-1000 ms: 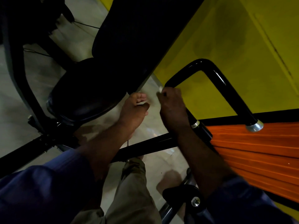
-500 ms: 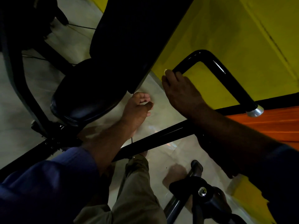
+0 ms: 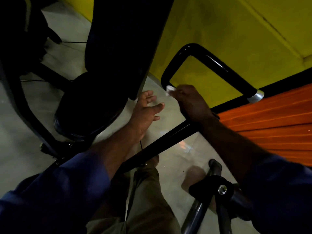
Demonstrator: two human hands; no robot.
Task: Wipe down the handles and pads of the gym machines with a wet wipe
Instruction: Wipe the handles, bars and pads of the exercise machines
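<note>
Yellow wall (image 3: 228, 22) and a pale, shiny floor (image 3: 182, 159) lie behind the machine, and the light is low. Our right hand (image 3: 194, 103) is closed round the black handle (image 3: 222, 69), on its straight leg just under the near bend. Between the fingers and the tube it presses the wet wipe (image 3: 169, 90). Only a small white corner of the wipe shows, at the top of the grip. Above the grip the tube bends twice and then runs down to a chrome collar (image 3: 255, 95), which sits to the right of the hand, before the orange panel (image 3: 273, 125). Our left hand (image 3: 145, 112) is just to the left of the grip and apart from it. Its fingers are spread and relaxed, and it holds nothing. It hangs near the lower edge of the dark back pad (image 3: 125, 48). The seat pad (image 3: 84, 119) is farther left and lower.

We judge the wipe to be very light, soft and limp, so it may bunch up or slide out of the fingers. It is best held flat under the palm and wrapped round the tube. The handle looks stiff, fixed and glossy, probably slippery when damp. It should not give, so firm pressure seems safe. At the bends the hand must probably turn with the tube. The pads look cushioned, and a flat hand would suit them better.
</note>
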